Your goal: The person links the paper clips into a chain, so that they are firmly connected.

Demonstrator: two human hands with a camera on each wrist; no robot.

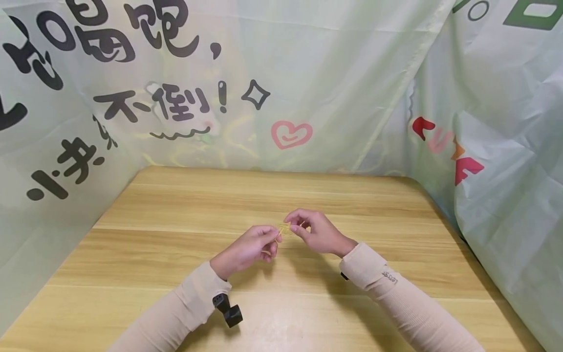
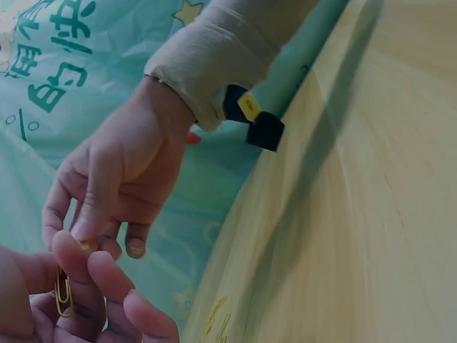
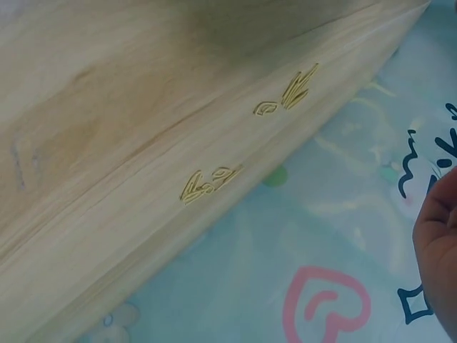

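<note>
In the left wrist view, a gold paper clip (image 2: 64,294) hangs among the fingers of my left hand (image 1: 251,245), which pinches it. Close opposite, my right hand (image 1: 320,232) pinches a small gold piece of wire (image 2: 87,246) between thumb and fingertip. Fingers hide most of that piece; it looks like another paper clip. The fingertips of both hands nearly meet above the middle of the table. More gold paper clips (image 3: 208,183) lie on the wood in two loose groups, seen in the right wrist view.
The wooden table (image 1: 184,205) runs back to a printed cloth wall (image 1: 343,98), with cloth on both sides too. A black wrist device (image 1: 227,310) hangs under the left sleeve. Part of a hand (image 3: 437,243) shows at the right wrist view's edge.
</note>
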